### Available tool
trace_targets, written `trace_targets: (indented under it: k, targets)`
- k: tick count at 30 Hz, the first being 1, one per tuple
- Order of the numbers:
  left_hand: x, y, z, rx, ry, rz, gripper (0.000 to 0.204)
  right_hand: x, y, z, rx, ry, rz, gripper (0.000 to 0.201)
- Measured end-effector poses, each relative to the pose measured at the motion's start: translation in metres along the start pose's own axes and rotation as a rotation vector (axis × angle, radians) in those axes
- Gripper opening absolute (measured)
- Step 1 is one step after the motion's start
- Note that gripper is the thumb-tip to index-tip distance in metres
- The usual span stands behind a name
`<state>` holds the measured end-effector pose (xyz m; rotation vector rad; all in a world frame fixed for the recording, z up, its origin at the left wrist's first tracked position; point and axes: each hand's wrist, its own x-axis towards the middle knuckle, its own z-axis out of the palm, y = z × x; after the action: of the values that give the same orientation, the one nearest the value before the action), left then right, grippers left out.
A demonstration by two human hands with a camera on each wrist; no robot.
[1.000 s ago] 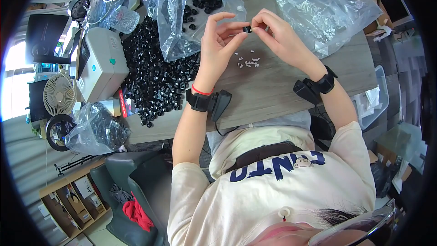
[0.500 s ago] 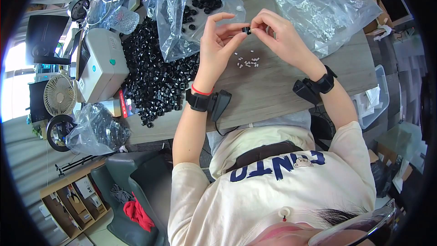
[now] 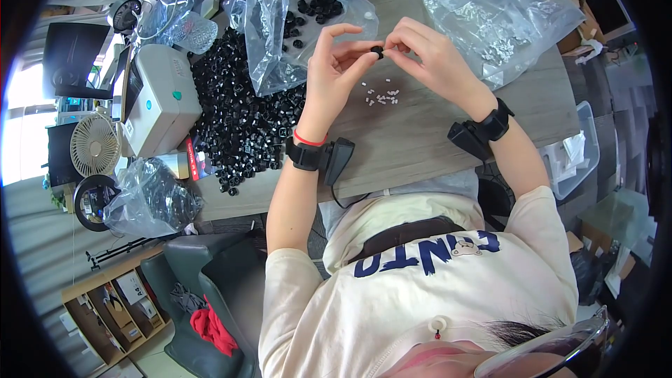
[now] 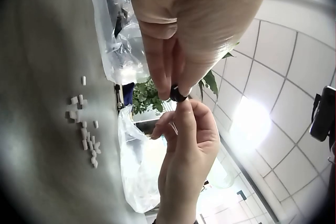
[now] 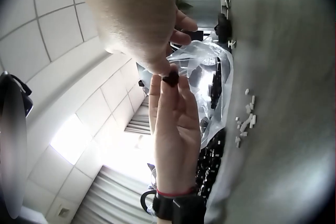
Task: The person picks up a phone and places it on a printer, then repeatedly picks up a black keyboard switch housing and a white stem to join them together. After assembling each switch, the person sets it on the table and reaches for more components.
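Surface [image 3: 420, 147]: grey wood-grain; bare stretch nearest the body, useful for catching a dropped part.
Right clear bag [image 3: 490, 28]: crumpled, pale contents, beyond the right hand's reach of work.
Left clear bag [image 3: 262, 63]: some black pieces inside, just behind the left hand.
Black heap [image 3: 238, 112]: many small loose pieces, left of the left hand.
Left hand [image 3: 332, 73]: thumb and fingertips pinching one piece, forefinger raised clear; best kept still as holder.
Right hand [image 3: 437, 56]: thumb and fingertip pinching at the piece's right edge; possibly with a white part between, too small to confirm.
Black piece [image 3: 376, 51]: one, held above the surface between both hands; light, straight pressure should suit, without twisting.
White parts [image 4: 84, 144]: loose scatter below the hands; best left grouped.
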<state>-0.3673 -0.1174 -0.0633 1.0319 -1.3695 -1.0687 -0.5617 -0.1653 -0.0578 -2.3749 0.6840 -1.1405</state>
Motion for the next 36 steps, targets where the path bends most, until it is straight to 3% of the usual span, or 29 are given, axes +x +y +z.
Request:
trace_targets:
  k: [4, 6, 9, 10, 11, 13, 18, 21, 26, 27, 28, 32, 36]
  targets:
    - [0.0, 0.01, -0.003, 0.152, 0.01, 0.056, 0.024, 0.0, -0.002, 0.001, 0.061, 0.015, 0.034, 0.008]
    - [-0.005, 0.029, -0.014, 0.492, 0.094, 0.228, 0.013, -0.001, 0.0, 0.002, 0.106, 0.025, 0.064, 0.009]
    - [-0.016, 0.038, -0.048, 0.404, 0.519, 0.276, 0.016, -0.008, 0.014, 0.003, 0.15, -0.371, 0.247, 0.008]
    - [-0.021, 0.037, -0.067, 0.394, 0.636, 0.282, 0.018, -0.011, 0.017, 0.004, 0.152, -0.369, 0.245, 0.008]
    - [-0.026, 0.037, -0.085, 0.397, 0.637, 0.283, 0.018, -0.013, 0.02, 0.006, 0.14, -0.4, 0.244, 0.007]
    - [-0.037, 0.037, -0.118, 0.568, 0.77, 0.163, 0.02, -0.013, 0.023, 0.008, 0.115, -0.464, 0.231, 0.005]
    - [-0.049, 0.031, -0.143, 0.981, 0.63, -0.008, 0.021, -0.013, 0.017, 0.01, 0.046, -0.461, 0.221, 0.005]
    - [-0.046, 0.038, -0.125, 1.102, 0.609, 0.072, 0.02, -0.015, 0.018, 0.013, -0.028, -0.462, 0.153, 0.006]
    - [-0.028, 0.07, -0.057, 1.016, 0.592, 0.231, 0.019, -0.017, 0.019, 0.017, -0.06, -0.436, 0.118, 0.007]
    - [-0.023, 0.067, -0.047, 0.971, 0.358, 0.256, 0.019, -0.017, 0.019, 0.019, -0.072, -0.422, 0.102, 0.006]
    - [-0.017, 0.064, -0.04, 0.918, 0.125, 0.278, 0.02, -0.018, 0.019, 0.02, -0.083, -0.41, 0.087, 0.005]
    - [0.013, -0.002, -0.052, 1.096, 0.128, 0.322, 0.018, -0.02, 0.014, 0.022, -0.142, -0.388, 0.014, 0.005]
    - [0.029, -0.031, -0.068, 1.355, 0.189, 0.151, 0.02, -0.024, 0.018, 0.025, -0.196, -0.385, -0.038, 0.006]
